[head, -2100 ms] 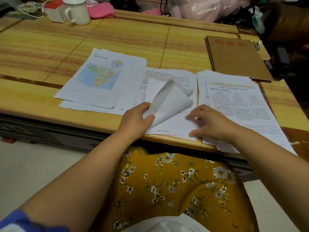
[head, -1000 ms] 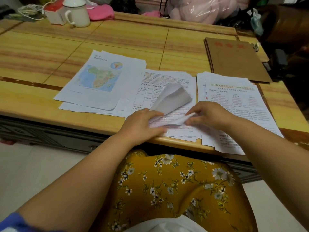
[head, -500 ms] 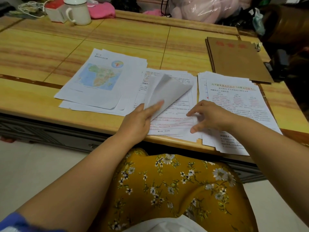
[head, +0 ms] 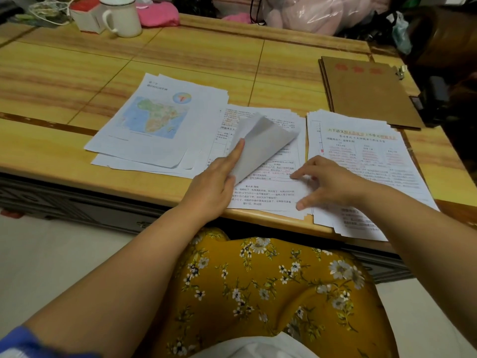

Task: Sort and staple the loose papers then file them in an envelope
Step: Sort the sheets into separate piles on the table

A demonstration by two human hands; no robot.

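Mid-sort, by my read: the person is leafing thru the middle stack (head: 260,161) of loose papers, checking pages before any stapling.

Key relation: the middle stack is lying straight ahead of both hands, long axis running away from the body, near edge overhanging the counter's (head: 154,60) front lip a bit. The left hand (head: 214,184) is the nearer one to the lifted sheet (head: 263,143). It's holding that sheet curled up and back, index finger straight along its underside, thumb side hidden behind the paper, so how the grip closes I can't tell exactly. The right hand (head: 327,182) is resting w/ fingers spread and relaxed on the page below, at the stack's right edge, pinning it flat, clamped on nothing. Hands are apart, one each side of the stack.

The other piles: the map stack (head: 154,125) is sitting just left, its right edge touching or overlapping the middle one. The right stack (head: 361,156), w/ a yellow-highlighted heading, is sitting just right, partly under the right wrist. The brown envelope (head: 366,91) is lying flat at far right, beyond the right stack, closer to the right arm. No stapler clearly visible.

Surface: wood-grain counter w/ inlaid panel lines. A white mug (head: 121,18), a small box, pink cloth (head: 157,12) and a bagged plush are crowding the far edge. Pale floor below; yellow floral garment on the lap.
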